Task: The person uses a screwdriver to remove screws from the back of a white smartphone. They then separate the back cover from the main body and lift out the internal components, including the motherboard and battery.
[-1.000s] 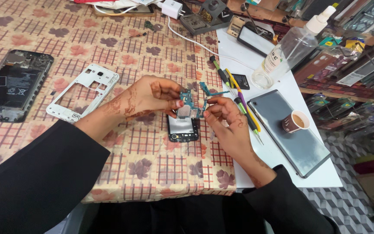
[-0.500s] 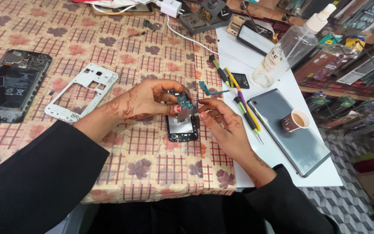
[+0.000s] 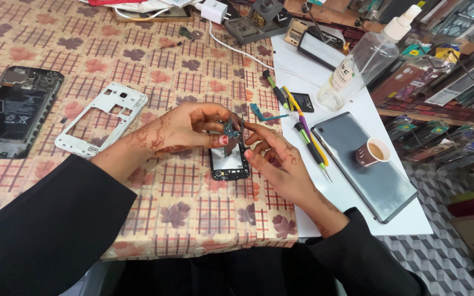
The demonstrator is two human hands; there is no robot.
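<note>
My left hand [image 3: 185, 129] pinches a small green circuit board [image 3: 230, 130] between thumb and fingers, held just above a small opened black phone [image 3: 229, 163] that lies on the patterned tablecloth. My right hand [image 3: 274, 159] comes in from the right, with its fingertips touching the board's right edge and its thumb near the phone's top. Both forearms wear black sleeves. The board's lower part is hidden by my fingers.
A white phone frame [image 3: 103, 118] and a larger opened black phone [image 3: 12, 111] lie to the left. On the white mat [image 3: 352, 197] at right are screwdrivers [image 3: 302, 129], a dark tablet [image 3: 363, 164] with a paper cup [image 3: 372, 152], a spray bottle [image 3: 364, 56] and a teal flex part [image 3: 264, 113].
My two hands have drawn closer together over the small phone, and my right fingertips now touch the circuit board. The camera view has shifted slightly.
</note>
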